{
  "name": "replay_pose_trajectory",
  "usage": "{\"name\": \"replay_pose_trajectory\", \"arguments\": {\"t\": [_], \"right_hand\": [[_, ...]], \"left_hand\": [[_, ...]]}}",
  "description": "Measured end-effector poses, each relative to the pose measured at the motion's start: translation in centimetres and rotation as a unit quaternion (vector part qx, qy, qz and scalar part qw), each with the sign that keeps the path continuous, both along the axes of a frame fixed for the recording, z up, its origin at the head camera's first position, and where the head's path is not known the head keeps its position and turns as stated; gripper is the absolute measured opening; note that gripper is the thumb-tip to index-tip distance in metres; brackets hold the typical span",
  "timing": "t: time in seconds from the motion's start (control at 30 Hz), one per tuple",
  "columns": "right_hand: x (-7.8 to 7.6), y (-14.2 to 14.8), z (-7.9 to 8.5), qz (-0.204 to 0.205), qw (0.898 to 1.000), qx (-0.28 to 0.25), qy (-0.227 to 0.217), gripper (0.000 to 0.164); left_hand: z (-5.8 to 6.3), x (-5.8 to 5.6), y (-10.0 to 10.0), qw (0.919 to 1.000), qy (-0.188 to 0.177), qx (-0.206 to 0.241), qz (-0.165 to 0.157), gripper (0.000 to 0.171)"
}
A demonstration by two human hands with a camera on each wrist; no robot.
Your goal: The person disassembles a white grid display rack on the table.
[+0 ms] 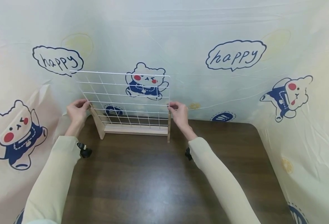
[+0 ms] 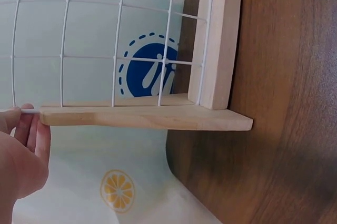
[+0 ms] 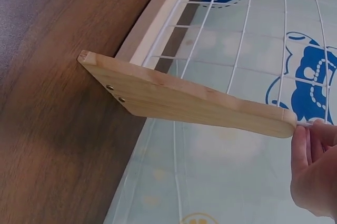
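Note:
A white wire grid [image 1: 119,73] stands upright, leaning slightly back, in a pale wooden stand. The stand has a crossbar [image 1: 136,130] along the bottom and a side piece at each end, the left one [image 1: 97,123] and the right one [image 1: 169,127]. My left hand [image 1: 77,112] pinches the grid's left edge wire, right at the top of the left side piece. Opposite it, my right hand [image 1: 180,115] pinches the right edge wire just above the right side piece. Two metal screws [image 3: 116,93] show on the outer face of that side piece in the right wrist view.
The stand rests near the back of a dark brown wooden table [image 1: 158,174]. A pale curtain [image 1: 186,25] printed with bears and "happy" bubbles hangs close behind and on both sides. Small black cameras [image 1: 84,150] are worn at the wrists.

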State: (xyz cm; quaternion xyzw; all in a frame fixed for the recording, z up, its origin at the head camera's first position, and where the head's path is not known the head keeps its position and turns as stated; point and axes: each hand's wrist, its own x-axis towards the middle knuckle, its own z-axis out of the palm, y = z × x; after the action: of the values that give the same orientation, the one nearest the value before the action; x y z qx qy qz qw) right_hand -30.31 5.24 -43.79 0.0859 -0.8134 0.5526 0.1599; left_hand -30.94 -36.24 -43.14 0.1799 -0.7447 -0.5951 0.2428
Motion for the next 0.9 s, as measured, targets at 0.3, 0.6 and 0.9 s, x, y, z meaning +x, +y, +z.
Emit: {"name": "replay_pose_trajectory", "arguments": {"t": [0.3, 0.6, 0.9], "right_hand": [[0.35, 0.0, 0.23, 0.002, 1.0, 0.005, 0.008, 0.009], [-0.13, -0.31, -0.13, 0.028, 0.999, 0.017, 0.014, 0.013], [-0.29, -0.87, -0.2, 0.038, 0.999, 0.018, 0.011, 0.01]], "left_hand": [[-0.17, -0.07, 0.17, 0.9995, 0.019, -0.023, -0.003, 0.024], [0.08, 0.08, 0.37, 0.9973, 0.014, -0.056, -0.045, 0.025], [0.31, 0.45, 0.63, 0.9954, 0.042, -0.045, -0.073, 0.027]]}}
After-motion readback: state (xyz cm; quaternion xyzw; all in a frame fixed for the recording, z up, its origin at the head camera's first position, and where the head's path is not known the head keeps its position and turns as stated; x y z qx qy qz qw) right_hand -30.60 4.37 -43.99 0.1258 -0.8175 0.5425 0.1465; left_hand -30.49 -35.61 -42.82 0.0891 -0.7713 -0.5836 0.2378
